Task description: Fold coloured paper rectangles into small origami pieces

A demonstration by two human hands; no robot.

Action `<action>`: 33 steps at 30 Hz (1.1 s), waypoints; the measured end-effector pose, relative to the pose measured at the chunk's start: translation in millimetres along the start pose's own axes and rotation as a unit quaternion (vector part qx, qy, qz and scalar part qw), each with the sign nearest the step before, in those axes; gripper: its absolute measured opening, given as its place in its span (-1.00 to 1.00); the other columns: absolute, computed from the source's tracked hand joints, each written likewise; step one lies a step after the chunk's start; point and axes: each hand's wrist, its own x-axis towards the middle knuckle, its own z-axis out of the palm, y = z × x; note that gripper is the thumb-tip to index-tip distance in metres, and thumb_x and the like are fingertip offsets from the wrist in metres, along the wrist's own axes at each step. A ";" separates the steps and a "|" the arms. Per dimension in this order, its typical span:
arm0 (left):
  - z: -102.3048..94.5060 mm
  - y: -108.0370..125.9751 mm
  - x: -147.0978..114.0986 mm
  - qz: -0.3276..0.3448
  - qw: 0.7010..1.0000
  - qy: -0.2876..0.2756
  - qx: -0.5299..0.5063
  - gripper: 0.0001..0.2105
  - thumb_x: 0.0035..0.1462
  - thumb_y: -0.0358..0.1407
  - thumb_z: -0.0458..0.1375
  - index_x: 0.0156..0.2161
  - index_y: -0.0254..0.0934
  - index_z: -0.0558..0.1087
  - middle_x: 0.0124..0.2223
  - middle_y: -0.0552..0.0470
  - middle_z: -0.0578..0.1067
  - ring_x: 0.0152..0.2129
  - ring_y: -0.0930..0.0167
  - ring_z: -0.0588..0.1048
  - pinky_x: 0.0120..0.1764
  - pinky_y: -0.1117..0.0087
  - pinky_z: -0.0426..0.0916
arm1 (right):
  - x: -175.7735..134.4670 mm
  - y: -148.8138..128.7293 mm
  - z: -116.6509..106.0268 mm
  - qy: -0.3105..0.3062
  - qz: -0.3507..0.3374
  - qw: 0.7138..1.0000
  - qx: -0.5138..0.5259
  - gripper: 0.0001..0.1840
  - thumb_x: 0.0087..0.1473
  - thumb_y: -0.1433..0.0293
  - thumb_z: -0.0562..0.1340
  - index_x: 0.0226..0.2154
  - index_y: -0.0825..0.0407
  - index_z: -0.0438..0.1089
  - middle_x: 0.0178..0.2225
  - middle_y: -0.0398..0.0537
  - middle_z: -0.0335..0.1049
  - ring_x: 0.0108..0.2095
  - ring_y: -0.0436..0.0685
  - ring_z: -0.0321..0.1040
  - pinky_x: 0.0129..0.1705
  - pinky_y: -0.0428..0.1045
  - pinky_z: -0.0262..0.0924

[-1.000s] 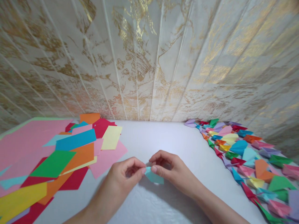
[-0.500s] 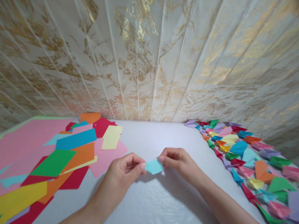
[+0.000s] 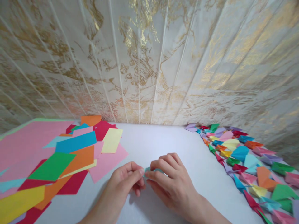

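Note:
Between my two hands, just above the white table, is a small piece of light-blue folded paper [image 3: 147,170], mostly hidden by fingers. My left hand [image 3: 127,180] pinches its left end between thumb and index finger. From the right, my right hand [image 3: 171,180] reaches over the paper, its fingers curled and closed on it near the left thumb. How the paper is folded under the fingers cannot be seen.
Loose coloured paper sheets, among them a green sheet [image 3: 52,166] and a blue sheet [image 3: 76,142], overlap on the left. Several folded paper pieces [image 3: 240,152] lie in rows on the right. A gold-patterned curtain [image 3: 149,62] hangs behind the white table [image 3: 144,140].
My right hand has moved from the paper's right corner leftward over it, covering most of the paper. My left hand keeps its pinch. The view has shifted slightly.

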 end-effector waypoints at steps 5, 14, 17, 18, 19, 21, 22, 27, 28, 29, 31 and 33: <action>1.3 0.4 0.4 0.001 1.000 0.006 -0.025 -0.70 0.03 -0.06 0.24 -0.47 -0.25 0.37 -0.52 0.10 0.43 -0.54 0.43 0.35 -0.45 0.42 0.24 | -0.1 -4.2 -0.4 0.012 0.040 0.998 0.036 -0.77 0.12 0.57 0.18 -0.19 -0.01 0.41 -0.11 -0.03 0.41 -0.16 0.15 0.24 -0.12 0.06 0.06; -1.7 0.5 0.8 -0.003 0.999 -0.017 0.030 -0.73 0.06 -0.08 0.18 -0.44 -0.25 0.34 -0.53 0.13 0.42 -0.62 0.49 0.34 -0.48 0.44 0.17 | -3.6 -2.3 1.3 0.007 0.102 0.987 0.122 -0.84 0.16 0.55 0.18 -0.29 -0.03 0.40 -0.02 -0.02 0.36 -0.05 0.19 0.25 -0.04 0.10 0.13; -2.6 0.7 1.9 -0.012 0.999 -0.028 0.019 -0.72 0.05 -0.07 0.20 -0.44 -0.25 0.34 -0.53 0.13 0.43 -0.63 0.49 0.34 -0.51 0.46 0.16 | -3.8 0.6 3.5 -0.001 0.144 0.973 0.182 -0.90 0.21 0.48 0.20 -0.33 -0.02 0.36 -0.06 -0.04 0.42 -0.05 0.17 0.28 0.00 0.11 0.12; -2.7 0.8 2.3 -0.013 0.999 -0.031 0.014 -0.71 0.04 -0.06 0.20 -0.43 -0.25 0.34 -0.53 0.13 0.43 -0.64 0.50 0.34 -0.52 0.46 0.15 | -3.5 1.1 4.2 -0.008 0.160 0.966 0.204 -0.90 0.22 0.47 0.21 -0.34 -0.03 0.36 -0.11 -0.06 0.45 -0.08 0.16 0.29 -0.01 0.10 0.12; -2.8 0.9 2.8 -0.014 0.999 -0.036 0.012 -0.71 0.04 -0.06 0.21 -0.43 -0.26 0.34 -0.53 0.13 0.43 -0.65 0.50 0.33 -0.53 0.47 0.15 | -3.0 1.4 4.7 -0.015 0.174 0.959 0.223 -0.89 0.22 0.47 0.22 -0.36 -0.02 0.35 -0.18 -0.09 0.46 -0.11 0.15 0.31 -0.02 0.09 0.11; -3.1 0.8 3.6 -0.016 0.999 -0.045 0.013 -0.69 0.03 -0.04 0.21 -0.42 -0.26 0.34 -0.53 0.13 0.43 -0.65 0.51 0.33 -0.53 0.48 0.16 | -1.8 1.5 4.8 -0.024 0.198 0.947 0.253 -0.87 0.21 0.47 0.23 -0.38 -0.02 0.35 -0.26 -0.13 0.46 -0.16 0.13 0.31 -0.05 0.08 0.10; -3.4 0.6 3.7 -0.017 0.998 -0.053 0.019 -0.68 0.04 -0.02 0.21 -0.42 -0.25 0.33 -0.53 0.13 0.42 -0.65 0.50 0.34 -0.54 0.48 0.16 | -1.2 1.5 4.6 -0.024 0.207 0.942 0.263 -0.87 0.20 0.47 0.24 -0.40 -0.01 0.35 -0.28 -0.13 0.45 -0.17 0.12 0.31 -0.05 0.07 0.10; -7.0 -1.5 2.1 0.055 0.981 -0.068 0.173 -0.73 0.14 -0.04 0.17 -0.31 -0.22 0.36 -0.44 0.15 0.42 -0.65 0.51 0.30 -0.56 0.49 0.15 | 0.4 2.7 1.0 -0.029 0.229 0.929 0.290 -0.86 0.16 0.49 0.25 -0.43 0.01 0.36 -0.30 -0.12 0.44 -0.20 0.11 0.31 -0.06 0.06 0.11; -7.9 -1.8 1.6 0.079 0.971 -0.056 0.220 -0.77 0.14 -0.09 0.19 -0.29 -0.21 0.39 -0.43 0.16 0.43 -0.63 0.50 0.29 -0.54 0.50 0.15 | 0.4 3.2 0.3 -0.031 0.233 0.927 0.291 -0.86 0.15 0.50 0.25 -0.44 0.01 0.36 -0.31 -0.12 0.44 -0.20 0.11 0.31 -0.06 0.06 0.12; -8.7 -1.9 1.3 0.099 0.960 -0.044 0.257 -0.81 0.14 -0.13 0.20 -0.28 -0.21 0.41 -0.43 0.16 0.43 -0.62 0.50 0.29 -0.52 0.50 0.15 | 0.3 3.8 -0.1 -0.032 0.237 0.926 0.292 -0.86 0.15 0.50 0.25 -0.44 0.01 0.36 -0.31 -0.12 0.45 -0.20 0.11 0.31 -0.07 0.05 0.12; -10.1 -2.4 1.1 0.117 0.950 -0.032 0.288 -0.85 0.15 -0.17 0.19 -0.31 -0.21 0.43 -0.45 0.15 0.45 -0.59 0.47 0.31 -0.50 0.49 0.17 | -0.1 4.6 -0.4 -0.034 0.243 0.923 0.296 -0.86 0.14 0.50 0.26 -0.44 0.01 0.37 -0.30 -0.12 0.46 -0.20 0.12 0.31 -0.08 0.05 0.14; -11.1 -3.8 1.6 0.117 0.954 -0.034 0.275 -0.83 0.17 -0.15 0.17 -0.33 -0.21 0.44 -0.45 0.13 0.47 -0.56 0.44 0.36 -0.47 0.48 0.21 | -0.5 5.0 0.0 -0.035 0.246 0.920 0.302 -0.86 0.14 0.49 0.26 -0.44 0.01 0.37 -0.30 -0.11 0.47 -0.19 0.12 0.32 -0.09 0.05 0.15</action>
